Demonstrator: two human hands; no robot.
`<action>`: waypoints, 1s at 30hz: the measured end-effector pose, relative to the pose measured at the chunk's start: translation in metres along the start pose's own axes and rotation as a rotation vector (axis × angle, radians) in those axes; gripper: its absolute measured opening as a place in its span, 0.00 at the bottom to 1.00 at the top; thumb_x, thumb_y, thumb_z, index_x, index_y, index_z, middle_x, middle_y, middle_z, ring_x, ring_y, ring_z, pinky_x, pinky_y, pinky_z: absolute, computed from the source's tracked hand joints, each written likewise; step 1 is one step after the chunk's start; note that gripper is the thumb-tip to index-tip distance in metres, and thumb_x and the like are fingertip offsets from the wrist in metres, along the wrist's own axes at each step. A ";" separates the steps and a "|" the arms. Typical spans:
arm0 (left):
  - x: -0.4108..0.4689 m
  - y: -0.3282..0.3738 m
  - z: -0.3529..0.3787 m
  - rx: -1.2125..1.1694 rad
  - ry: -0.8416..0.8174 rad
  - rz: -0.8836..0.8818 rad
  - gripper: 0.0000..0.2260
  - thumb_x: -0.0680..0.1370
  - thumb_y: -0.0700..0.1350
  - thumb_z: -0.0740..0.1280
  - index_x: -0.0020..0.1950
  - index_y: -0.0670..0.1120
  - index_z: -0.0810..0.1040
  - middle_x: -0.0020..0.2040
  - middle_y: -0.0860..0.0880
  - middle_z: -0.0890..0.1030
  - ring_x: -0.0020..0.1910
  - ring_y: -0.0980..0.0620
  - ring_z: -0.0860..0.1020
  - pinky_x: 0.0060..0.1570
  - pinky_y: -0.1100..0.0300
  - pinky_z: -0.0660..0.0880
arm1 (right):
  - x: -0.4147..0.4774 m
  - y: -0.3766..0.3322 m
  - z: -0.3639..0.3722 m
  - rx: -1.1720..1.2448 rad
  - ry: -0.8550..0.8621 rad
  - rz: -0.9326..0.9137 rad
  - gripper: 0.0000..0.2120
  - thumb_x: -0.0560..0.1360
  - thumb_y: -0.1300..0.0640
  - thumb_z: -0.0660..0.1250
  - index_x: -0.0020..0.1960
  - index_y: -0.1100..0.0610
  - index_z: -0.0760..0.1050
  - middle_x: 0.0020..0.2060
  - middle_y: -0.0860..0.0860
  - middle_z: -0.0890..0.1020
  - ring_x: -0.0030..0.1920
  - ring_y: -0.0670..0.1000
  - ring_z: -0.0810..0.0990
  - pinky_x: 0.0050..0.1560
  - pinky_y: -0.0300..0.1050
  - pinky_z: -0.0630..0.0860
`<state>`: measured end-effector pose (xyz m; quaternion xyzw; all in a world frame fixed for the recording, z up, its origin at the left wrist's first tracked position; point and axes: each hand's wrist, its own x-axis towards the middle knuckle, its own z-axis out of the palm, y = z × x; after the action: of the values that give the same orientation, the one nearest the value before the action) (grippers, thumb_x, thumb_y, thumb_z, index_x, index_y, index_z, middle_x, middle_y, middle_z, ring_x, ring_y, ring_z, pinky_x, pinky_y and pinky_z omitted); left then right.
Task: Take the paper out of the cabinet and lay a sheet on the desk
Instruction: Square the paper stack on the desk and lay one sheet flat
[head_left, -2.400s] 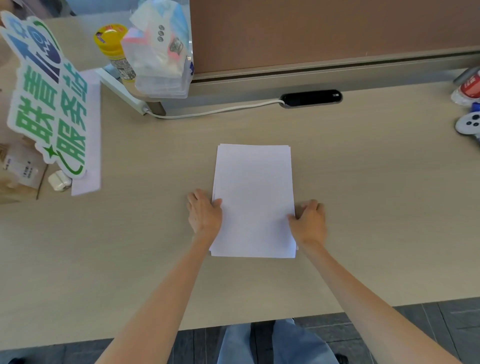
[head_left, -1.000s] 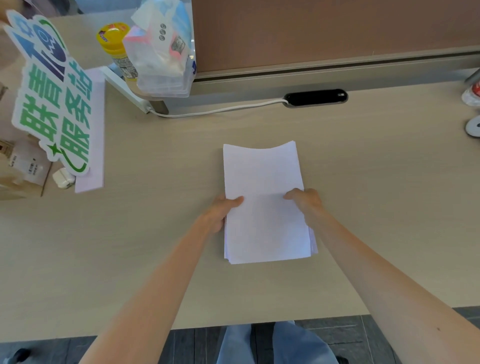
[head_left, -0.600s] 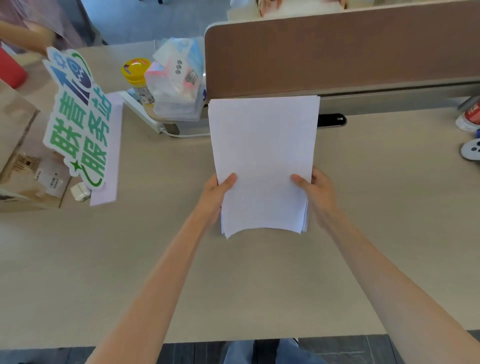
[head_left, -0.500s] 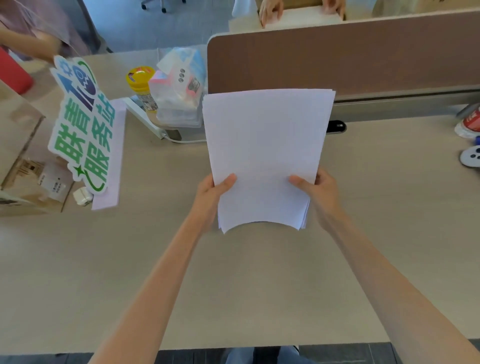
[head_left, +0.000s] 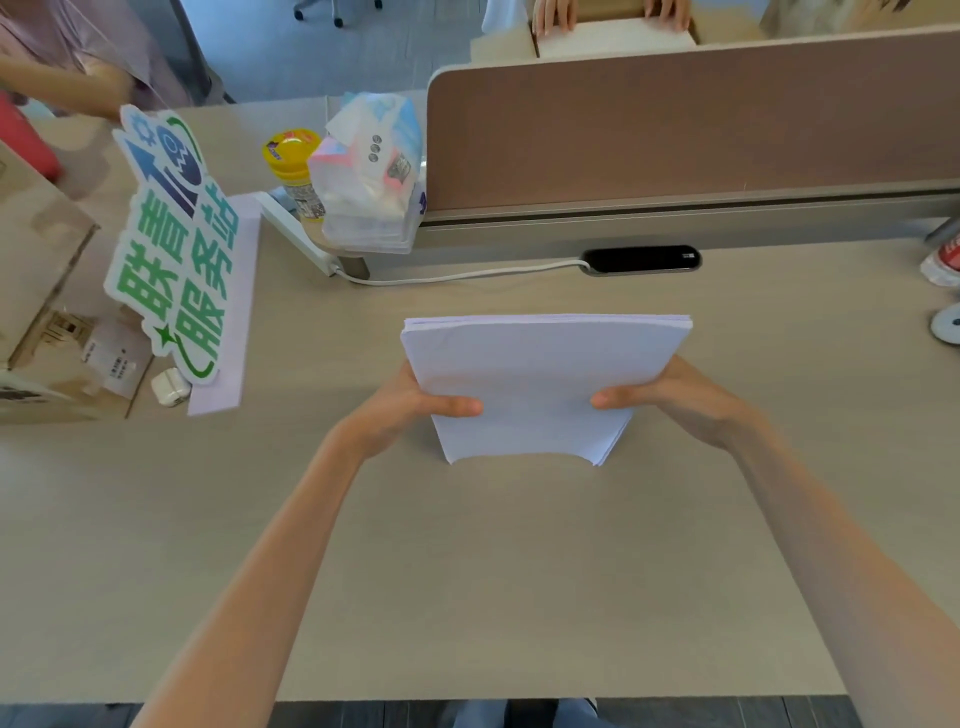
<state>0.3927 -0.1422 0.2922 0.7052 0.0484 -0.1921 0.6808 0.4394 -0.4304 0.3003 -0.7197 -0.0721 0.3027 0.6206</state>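
Gripping a stack of paper (head_left: 540, 384) at its side edges, left hand (head_left: 415, 410) and right hand (head_left: 670, 400) hold it above the desk (head_left: 519, 571). Thumbs lie on the top sheet.

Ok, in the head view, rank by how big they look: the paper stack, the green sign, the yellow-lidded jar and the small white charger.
1. White paper stack, though nearness may inflate it
2. Green lettered sign
3. Yellow-lidded jar
4. Small white charger

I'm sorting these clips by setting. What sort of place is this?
Most likely a shared office: a long desk with a brown partition screen, a cable port set into it, and another person's hands working at the facing desk.
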 end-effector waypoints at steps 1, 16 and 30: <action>0.000 0.003 0.002 0.020 -0.021 -0.010 0.23 0.66 0.35 0.75 0.58 0.53 0.77 0.52 0.57 0.85 0.52 0.61 0.82 0.49 0.67 0.78 | 0.000 -0.002 0.002 -0.014 -0.004 0.004 0.26 0.67 0.67 0.74 0.60 0.47 0.75 0.51 0.43 0.85 0.50 0.39 0.83 0.44 0.29 0.78; 0.003 -0.001 0.025 -0.070 0.250 0.099 0.13 0.72 0.35 0.73 0.49 0.52 0.80 0.44 0.57 0.86 0.45 0.60 0.83 0.47 0.64 0.79 | 0.000 0.016 0.018 -0.037 0.271 -0.056 0.10 0.72 0.63 0.71 0.49 0.49 0.78 0.45 0.46 0.84 0.42 0.40 0.83 0.43 0.34 0.78; -0.001 0.064 0.023 0.454 0.183 0.144 0.10 0.74 0.47 0.72 0.41 0.41 0.83 0.35 0.50 0.79 0.33 0.54 0.74 0.35 0.61 0.69 | 0.022 -0.061 0.019 -0.934 0.165 -0.155 0.18 0.71 0.52 0.70 0.28 0.52 0.66 0.27 0.51 0.71 0.32 0.55 0.68 0.33 0.46 0.61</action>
<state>0.4077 -0.1688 0.3524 0.8559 0.0149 -0.0845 0.5100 0.4639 -0.3901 0.3487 -0.9357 -0.2045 0.1327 0.2552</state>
